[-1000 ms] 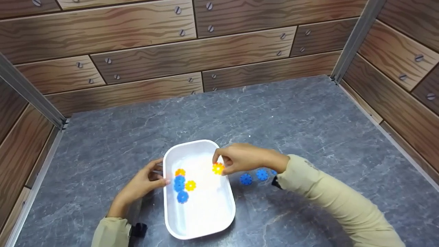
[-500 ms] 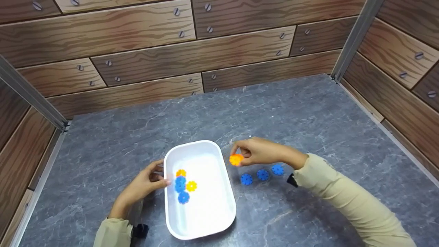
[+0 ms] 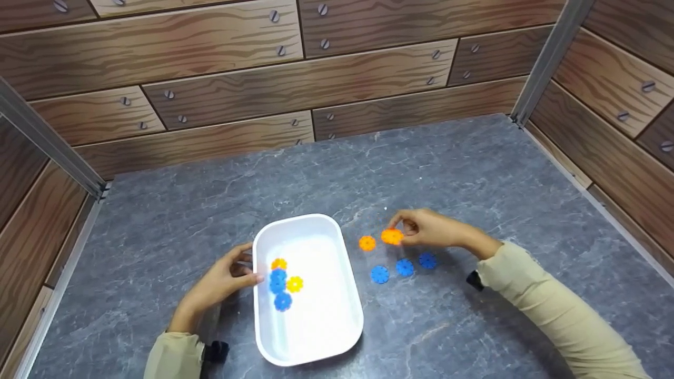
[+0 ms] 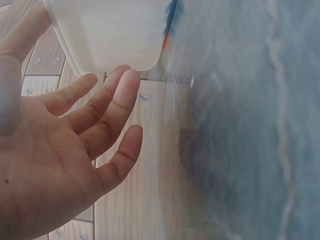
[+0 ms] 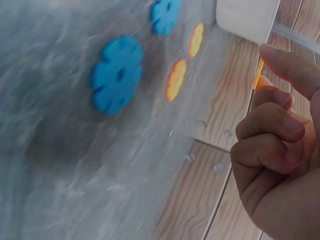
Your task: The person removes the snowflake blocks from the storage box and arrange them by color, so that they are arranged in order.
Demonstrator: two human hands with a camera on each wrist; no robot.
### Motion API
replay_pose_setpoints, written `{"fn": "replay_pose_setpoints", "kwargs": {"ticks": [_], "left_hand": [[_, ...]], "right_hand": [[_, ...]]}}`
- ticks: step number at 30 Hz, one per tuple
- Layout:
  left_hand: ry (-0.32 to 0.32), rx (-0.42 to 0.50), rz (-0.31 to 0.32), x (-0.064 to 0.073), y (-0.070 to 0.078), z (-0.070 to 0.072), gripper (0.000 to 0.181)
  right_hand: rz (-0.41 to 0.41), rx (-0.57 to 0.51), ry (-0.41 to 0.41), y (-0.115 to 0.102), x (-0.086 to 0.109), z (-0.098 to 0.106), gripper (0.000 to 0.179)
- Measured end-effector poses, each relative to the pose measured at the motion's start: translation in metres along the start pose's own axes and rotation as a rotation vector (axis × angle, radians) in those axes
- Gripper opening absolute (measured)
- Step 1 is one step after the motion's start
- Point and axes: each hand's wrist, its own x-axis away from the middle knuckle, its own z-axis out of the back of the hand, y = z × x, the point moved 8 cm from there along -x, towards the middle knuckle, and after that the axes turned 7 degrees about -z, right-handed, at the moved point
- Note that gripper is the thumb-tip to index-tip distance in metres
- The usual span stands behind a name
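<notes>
My left hand (image 3: 221,281) holds the left side of a white plastic tray (image 3: 321,321), its thumb over the rim and its fingers along the outer wall. The left wrist view shows those fingers (image 4: 107,107) loosely extended by the tray wall. Inside the tray lie several flower-shaped interlocking discs: blue (image 3: 283,301), yellow (image 3: 295,284) and orange (image 3: 279,263). To the tray's right, my right hand (image 3: 434,229) pinches an orange interlocking disc (image 5: 258,74) between thumb and index finger, over the table. Two orange discs (image 5: 176,80) lie flat below; in the head view, the held disc overlaps one.
Three blue discs (image 3: 404,267) lie in a slanted row on the grey marbled table (image 3: 474,173), nearer me than the orange disc (image 3: 367,242). Wood-patterned walls (image 3: 231,95) enclose the table at the back and sides.
My right hand has drawn an orange disc out from over the tray and moved rightward. An orange disc now lies on the table where the hand was half a second ago. My left hand stays put.
</notes>
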Motion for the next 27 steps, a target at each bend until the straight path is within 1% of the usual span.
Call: {"fn": "replay_pose_setpoints", "kwargs": {"ticks": [8, 12, 18, 27], "left_hand": [[0.002, -0.004, -0.002, -0.002, 0.000, 0.001, 0.076], [-0.014, 0.008, -0.012, -0.003, -0.001, 0.001, 0.076], [-0.033, 0.016, -0.021, -0.003, 0.000, 0.000, 0.078], [-0.015, 0.011, -0.004, -0.002, -0.003, -0.001, 0.075]], "right_hand": [[-0.062, -0.012, 0.011, 0.026, 0.007, 0.006, 0.027], [-0.095, -0.022, 0.015, 0.035, 0.008, 0.009, 0.027], [-0.123, -0.040, 0.016, 0.046, 0.007, 0.008, 0.028], [-0.161, -0.068, 0.021, 0.062, 0.002, 0.007, 0.030]]}}
